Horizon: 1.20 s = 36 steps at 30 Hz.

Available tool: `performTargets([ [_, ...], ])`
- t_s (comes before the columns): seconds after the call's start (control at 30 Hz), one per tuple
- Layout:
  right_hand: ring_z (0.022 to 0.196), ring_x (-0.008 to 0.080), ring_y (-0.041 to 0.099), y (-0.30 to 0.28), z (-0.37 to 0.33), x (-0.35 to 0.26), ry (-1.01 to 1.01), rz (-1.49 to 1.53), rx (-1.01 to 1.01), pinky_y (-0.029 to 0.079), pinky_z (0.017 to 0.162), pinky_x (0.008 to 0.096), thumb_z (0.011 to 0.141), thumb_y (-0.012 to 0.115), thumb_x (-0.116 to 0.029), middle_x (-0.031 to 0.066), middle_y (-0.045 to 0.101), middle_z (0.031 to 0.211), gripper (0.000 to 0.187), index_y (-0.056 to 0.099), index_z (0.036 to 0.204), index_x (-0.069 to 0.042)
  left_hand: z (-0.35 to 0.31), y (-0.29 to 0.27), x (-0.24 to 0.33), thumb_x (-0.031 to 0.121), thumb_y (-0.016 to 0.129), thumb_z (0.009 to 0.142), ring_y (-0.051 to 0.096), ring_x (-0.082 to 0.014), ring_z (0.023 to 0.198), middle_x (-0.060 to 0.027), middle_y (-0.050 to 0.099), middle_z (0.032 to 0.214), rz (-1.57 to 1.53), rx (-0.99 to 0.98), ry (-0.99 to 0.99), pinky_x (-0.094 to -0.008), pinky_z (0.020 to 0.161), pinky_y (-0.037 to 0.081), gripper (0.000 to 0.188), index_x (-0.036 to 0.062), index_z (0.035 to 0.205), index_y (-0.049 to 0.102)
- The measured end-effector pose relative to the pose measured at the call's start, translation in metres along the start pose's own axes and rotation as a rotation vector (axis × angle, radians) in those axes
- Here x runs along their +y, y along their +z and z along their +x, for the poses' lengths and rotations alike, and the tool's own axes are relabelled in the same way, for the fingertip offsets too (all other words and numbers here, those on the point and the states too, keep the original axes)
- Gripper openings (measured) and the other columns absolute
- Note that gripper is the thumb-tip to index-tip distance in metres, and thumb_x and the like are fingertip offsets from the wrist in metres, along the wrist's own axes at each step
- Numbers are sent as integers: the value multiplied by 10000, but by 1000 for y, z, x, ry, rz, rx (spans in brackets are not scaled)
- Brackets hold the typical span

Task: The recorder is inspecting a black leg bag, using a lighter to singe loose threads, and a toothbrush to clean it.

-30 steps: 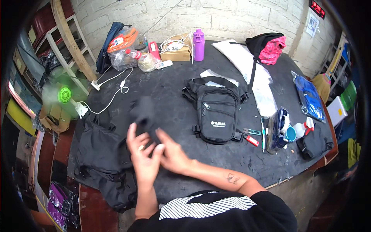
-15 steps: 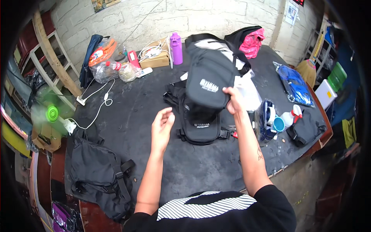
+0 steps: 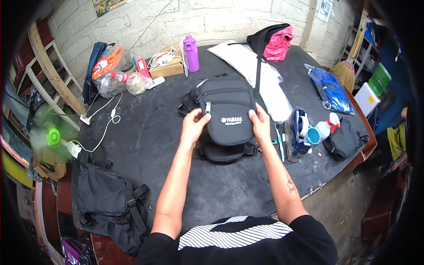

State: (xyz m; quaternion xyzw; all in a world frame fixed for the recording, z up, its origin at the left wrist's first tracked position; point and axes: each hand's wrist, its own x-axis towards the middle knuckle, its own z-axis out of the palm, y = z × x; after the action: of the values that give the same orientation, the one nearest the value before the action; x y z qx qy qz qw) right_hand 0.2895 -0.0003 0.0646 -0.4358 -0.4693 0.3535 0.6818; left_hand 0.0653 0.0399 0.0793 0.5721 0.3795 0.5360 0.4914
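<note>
Between my two hands is a black zippered bag (image 3: pixel 227 106) with white lettering on its front, held level above a second black bag (image 3: pixel 223 154). The lower bag is mostly hidden, with its rounded end and a side buckle showing. My left hand (image 3: pixel 194 125) grips the upper bag's left edge, thumb on top near a light zipper pull (image 3: pixel 207 107). On the opposite edge, my right hand (image 3: pixel 260 121) is closed with its thumb on the front panel. A black strap (image 3: pixel 258 75) runs from the bag's upper right toward the back.
A larger black bag (image 3: pixel 110 190) lies at the table's left. White plastic (image 3: pixel 269 92) stretches behind my right hand. Toothbrushes (image 3: pixel 279 141), a wrapped pack (image 3: pixel 297 137), a spray bottle (image 3: pixel 327 126) and a blue packet (image 3: pixel 329 88) are at right. A purple bottle (image 3: pixel 191 53) stands at the back.
The upper bag has come down and turned level over the lower one. My left hand, free before, now grips its left edge. White plastic behind is more exposed.
</note>
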Motion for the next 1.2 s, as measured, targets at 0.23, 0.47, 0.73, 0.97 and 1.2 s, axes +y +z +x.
performTargets([
  [0.23,804,62,447,4,-38,24,15,-94,50,396,812,193,922,445,-1,71,523,1177,544,305,1444,-57,-2,-6,0,59,682,822,597,-206,957,-124,613,1034,-204,-10,-181,-317,812,497,591,76,1290,321],
  [0.47,1137,188,502,24,-6,21,-15,-370,9,397,986,308,822,602,-36,162,508,1261,593,393,1377,-21,17,-12,-16,487,531,916,489,-234,1216,-130,486,1341,-357,-153,-375,-383,991,424,669,32,1380,376],
  [0.73,1264,216,416,40,47,-80,-166,8,-237,302,1074,322,875,516,-2,119,447,1369,563,367,1416,-53,34,7,96,308,351,1010,229,-199,1373,-119,232,1505,-56,42,267,-314,1106,213,543,71,1473,194],
  [0.97,1201,350,475,-9,-29,27,-14,-792,-225,363,1032,393,868,496,-1,221,470,1286,509,411,1369,-27,-20,-2,-44,45,423,928,250,-209,1395,-100,275,1519,158,-130,-310,-305,1115,212,573,151,1472,277],
  [1.2,1334,388,286,73,-17,-25,-558,-1185,-165,242,1069,540,832,604,-133,181,296,1458,543,449,1351,-89,-14,-19,-57,54,454,923,338,-224,1345,-120,342,1480,279,-188,-54,-302,1023,347,586,175,1470,282],
])
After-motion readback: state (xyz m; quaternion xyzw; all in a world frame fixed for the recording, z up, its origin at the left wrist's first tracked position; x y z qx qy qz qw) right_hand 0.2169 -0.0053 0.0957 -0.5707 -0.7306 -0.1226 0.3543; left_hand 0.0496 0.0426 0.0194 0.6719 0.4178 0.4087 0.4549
